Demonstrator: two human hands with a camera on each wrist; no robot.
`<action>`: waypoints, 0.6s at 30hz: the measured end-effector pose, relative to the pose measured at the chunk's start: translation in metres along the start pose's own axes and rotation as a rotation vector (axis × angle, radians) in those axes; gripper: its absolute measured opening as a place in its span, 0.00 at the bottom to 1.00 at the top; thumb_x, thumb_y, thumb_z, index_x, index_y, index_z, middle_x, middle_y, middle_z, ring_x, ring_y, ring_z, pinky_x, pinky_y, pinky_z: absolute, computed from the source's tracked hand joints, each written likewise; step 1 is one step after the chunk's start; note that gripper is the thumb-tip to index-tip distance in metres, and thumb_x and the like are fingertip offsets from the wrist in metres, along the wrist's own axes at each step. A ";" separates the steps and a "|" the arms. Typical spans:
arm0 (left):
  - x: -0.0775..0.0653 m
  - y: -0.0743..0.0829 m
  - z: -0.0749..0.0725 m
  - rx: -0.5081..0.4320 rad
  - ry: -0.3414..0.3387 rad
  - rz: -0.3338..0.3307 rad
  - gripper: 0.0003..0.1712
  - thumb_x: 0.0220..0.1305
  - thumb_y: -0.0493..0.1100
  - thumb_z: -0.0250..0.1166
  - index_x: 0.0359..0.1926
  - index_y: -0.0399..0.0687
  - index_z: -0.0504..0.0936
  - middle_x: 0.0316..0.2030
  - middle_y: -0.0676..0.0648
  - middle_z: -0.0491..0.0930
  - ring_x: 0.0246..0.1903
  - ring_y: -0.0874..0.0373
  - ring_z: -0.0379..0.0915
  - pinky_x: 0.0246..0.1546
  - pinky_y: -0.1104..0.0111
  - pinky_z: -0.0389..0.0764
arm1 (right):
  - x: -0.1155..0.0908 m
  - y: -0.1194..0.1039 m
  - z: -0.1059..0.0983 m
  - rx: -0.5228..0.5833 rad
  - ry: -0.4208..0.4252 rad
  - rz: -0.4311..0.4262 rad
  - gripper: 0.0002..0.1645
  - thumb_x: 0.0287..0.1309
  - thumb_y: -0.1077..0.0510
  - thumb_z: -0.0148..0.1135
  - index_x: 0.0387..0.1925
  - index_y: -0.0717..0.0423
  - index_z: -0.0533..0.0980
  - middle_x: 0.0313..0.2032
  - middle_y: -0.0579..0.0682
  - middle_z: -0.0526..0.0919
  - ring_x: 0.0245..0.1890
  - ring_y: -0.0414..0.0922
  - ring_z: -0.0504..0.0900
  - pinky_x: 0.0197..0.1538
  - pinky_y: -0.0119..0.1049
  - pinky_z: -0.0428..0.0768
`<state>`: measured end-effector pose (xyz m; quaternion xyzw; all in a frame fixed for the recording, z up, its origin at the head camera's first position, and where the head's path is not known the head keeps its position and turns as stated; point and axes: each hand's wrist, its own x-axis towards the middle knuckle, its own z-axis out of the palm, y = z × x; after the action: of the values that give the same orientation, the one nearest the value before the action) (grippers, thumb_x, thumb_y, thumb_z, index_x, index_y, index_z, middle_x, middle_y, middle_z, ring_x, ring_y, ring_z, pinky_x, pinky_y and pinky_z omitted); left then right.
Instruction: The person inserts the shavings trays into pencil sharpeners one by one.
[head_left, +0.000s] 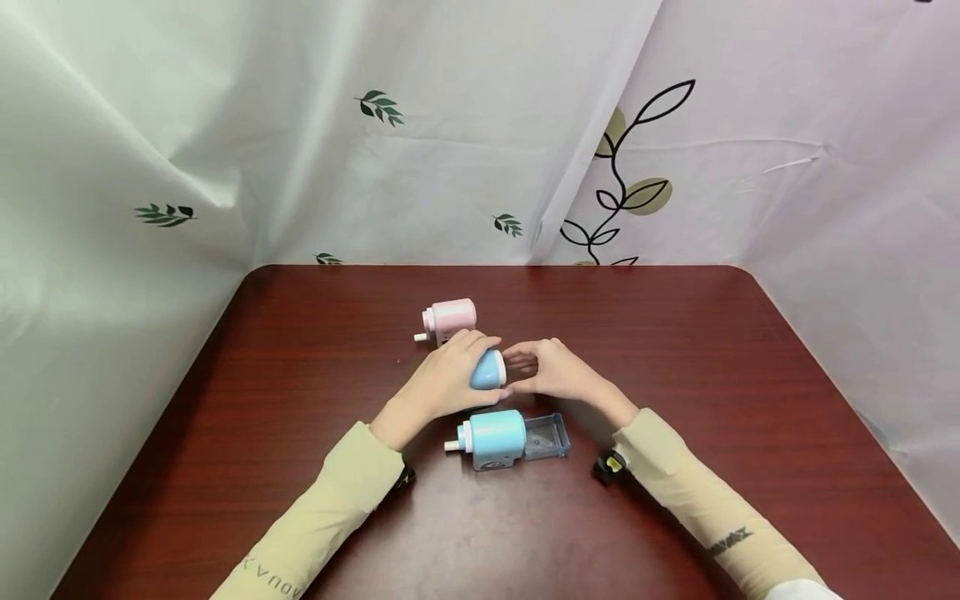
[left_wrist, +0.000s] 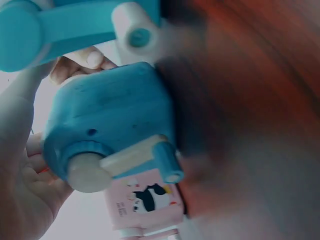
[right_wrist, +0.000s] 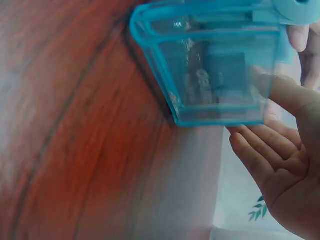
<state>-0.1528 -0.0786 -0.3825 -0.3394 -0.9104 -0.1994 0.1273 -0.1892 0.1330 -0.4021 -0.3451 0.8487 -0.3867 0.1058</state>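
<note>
My left hand (head_left: 447, 375) holds a blue crank pencil sharpener (head_left: 487, 372), fingers over its top and thumb along its near side. In the left wrist view the cream crank (left_wrist: 127, 157) of that sharpener shows. Just off its white right end, my right hand (head_left: 558, 371) has gently bent fingers and a thumb set apart; whether a fingertip touches is hard to tell. Nearer the front lies a light blue sharpener (head_left: 497, 433), its clear drawer (head_left: 547, 437) pulled out to the right. Seen from the right wrist, this drawer (right_wrist: 220, 75) partly covers the right thumb.
Behind the left hand is a pink sharpener (head_left: 453, 317), partly covered by the fingers. All of them are on a reddish-brown wooden table (head_left: 315, 350). White curtains with leaf prints (head_left: 450, 192) hang around its back and sides.
</note>
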 end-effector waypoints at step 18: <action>-0.009 0.030 -0.026 -0.020 0.062 0.008 0.41 0.48 0.66 0.63 0.57 0.46 0.70 0.49 0.50 0.72 0.50 0.58 0.64 0.48 0.64 0.73 | -0.029 -0.020 -0.020 -0.052 0.172 0.021 0.30 0.45 0.49 0.69 0.51 0.54 0.74 0.47 0.56 0.80 0.47 0.44 0.77 0.48 0.41 0.76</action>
<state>-0.1235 -0.0749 -0.3542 -0.3381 -0.9026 -0.2182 0.1529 -0.1673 0.1547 -0.3766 -0.3042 0.8680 -0.3914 0.0278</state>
